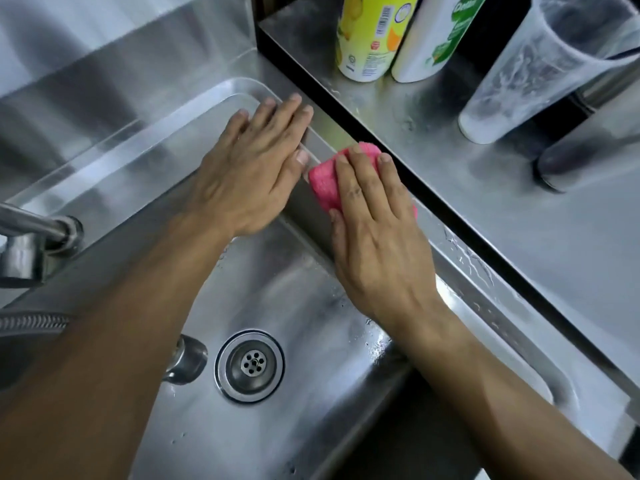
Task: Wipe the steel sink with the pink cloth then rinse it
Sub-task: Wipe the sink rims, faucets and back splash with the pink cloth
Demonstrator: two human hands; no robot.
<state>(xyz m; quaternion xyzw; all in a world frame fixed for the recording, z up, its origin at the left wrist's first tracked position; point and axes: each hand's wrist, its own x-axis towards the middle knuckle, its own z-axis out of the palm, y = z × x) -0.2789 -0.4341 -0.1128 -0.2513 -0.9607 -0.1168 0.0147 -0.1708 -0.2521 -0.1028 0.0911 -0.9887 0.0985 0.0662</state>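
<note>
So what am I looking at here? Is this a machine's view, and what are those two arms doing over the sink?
No machine here: these are a person's two bare arms, seen from one wide-angle camera worn on the head and looking down. That is why the edges look bent.

The right hand lies flat on a pink cloth, pressing it onto the sink's right rim. The left hand rests open beside it on the same rim, holding nothing.

In the basin you can see the round drain. At the far left is the tap, with no water visibly running.

On the steel counter to the right stand a yellow bottle, a white bottle and a clear plastic cup, with a dark steel tumbler next to the cup.
</note>
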